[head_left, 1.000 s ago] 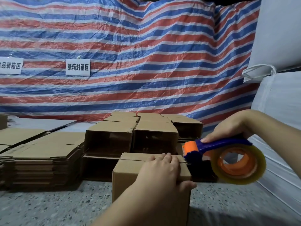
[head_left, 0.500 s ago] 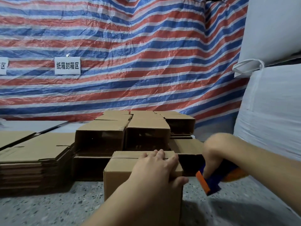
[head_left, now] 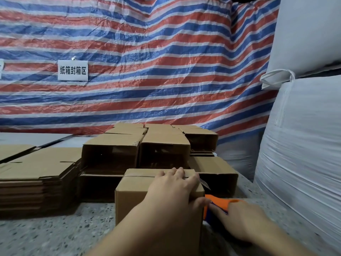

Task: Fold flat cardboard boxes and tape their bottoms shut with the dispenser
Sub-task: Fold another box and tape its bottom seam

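Head view: cardboard box [head_left: 136, 196] is standing on the speckled bench [head_left: 55, 235], near the front edge. Left hand [head_left: 173, 191] is lying on its top, fingers [head_left: 178, 172] spread flat over the flap seam, thumb down the right side. Right hand [head_left: 239, 218] is gripping the orange-and-blue tape dispenser [head_left: 215, 206] against the box's right wall. Folded boxes [head_left: 164, 145] and a flat stack [head_left: 31, 174] are sitting behind

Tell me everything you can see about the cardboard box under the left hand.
The cardboard box is plain brown corrugated card, folded up and standing on the speckled floor. Its top flaps are closed, a seam running across. The left hand presses flat on top, thumb over the right edge, where a clear tape end sticks out. The tape dispenser sits beside its right side.
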Motion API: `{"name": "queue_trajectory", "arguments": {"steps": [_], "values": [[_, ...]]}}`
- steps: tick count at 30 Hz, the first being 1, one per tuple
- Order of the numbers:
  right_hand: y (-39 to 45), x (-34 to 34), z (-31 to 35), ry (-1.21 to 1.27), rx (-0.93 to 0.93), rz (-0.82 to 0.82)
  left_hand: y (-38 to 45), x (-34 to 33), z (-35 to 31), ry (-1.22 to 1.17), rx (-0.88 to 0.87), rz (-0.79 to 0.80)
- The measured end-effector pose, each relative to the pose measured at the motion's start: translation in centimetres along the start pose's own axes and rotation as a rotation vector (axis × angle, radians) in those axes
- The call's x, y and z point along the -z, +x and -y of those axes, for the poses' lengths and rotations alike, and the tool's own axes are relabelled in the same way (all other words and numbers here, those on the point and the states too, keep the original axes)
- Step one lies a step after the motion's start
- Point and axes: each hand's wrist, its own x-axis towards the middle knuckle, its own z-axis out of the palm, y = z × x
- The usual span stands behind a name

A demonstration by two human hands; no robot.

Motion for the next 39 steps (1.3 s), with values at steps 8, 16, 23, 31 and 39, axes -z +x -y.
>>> {"name": "queue_trajectory", "arguments": {"steps": [8, 16, 23, 31, 39], "values": [[-0.1, 4.8, 2.2, 1.223, -0.266, 0.215, -0.1, 0.3, -0.2, 0.005, 0.012, 0.019], [-0.1, 3.2, 4.7, 1.546, -0.202, 0.215, -0.1, 0.3, -0.3, 0.012, 0.011, 0.011], [-1.1, 1.3, 6.7, 1.581, -0.183, 0.144, -0.3, 0.4, -0.3, -0.007, 0.025, 0.024], [-2.8, 1.6, 6.9, 1.354, -0.034, -0.187, -0.2, 0.3, -0.4, -0.005, 0.046, -0.002], [-4.7, 0.4, 7.8, 1.289, 0.105, -0.079, -0.7, 0.4, 0.0, -0.147, 0.012, -0.041]]}}
